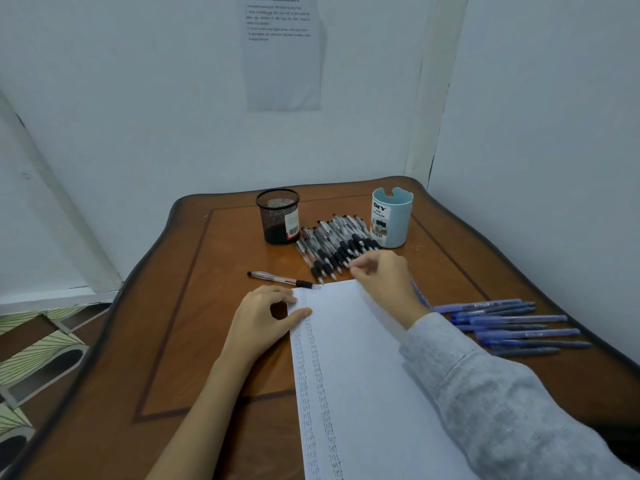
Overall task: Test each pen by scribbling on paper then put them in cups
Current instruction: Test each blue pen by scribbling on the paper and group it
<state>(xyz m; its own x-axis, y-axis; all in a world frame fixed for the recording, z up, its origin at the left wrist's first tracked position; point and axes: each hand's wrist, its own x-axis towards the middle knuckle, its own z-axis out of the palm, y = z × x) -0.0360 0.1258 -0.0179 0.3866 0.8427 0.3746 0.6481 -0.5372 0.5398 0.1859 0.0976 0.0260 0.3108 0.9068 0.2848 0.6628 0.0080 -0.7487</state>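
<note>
A white paper sheet [360, 358] with columns of scribbles lies in front of me. My left hand [266, 320] presses its top-left corner with thumb and fingertips. My right hand [381, 282] reaches over the sheet to the near end of a pile of black pens [332, 244]. Its curled fingertips are blurred, so a grip does not show. One black pen [277, 278] lies alone just left of the sheet's top corner. Several blue pens [509, 323] lie to the right. A black mesh cup [278, 216] and a light blue cup [392, 216] stand behind the pile.
The brown wooden table [194, 306] has a curved raised rim and stands in a corner of white walls. A printed sheet [282, 53] hangs on the back wall. Patterned floor tiles [31, 358] show past the table's left edge.
</note>
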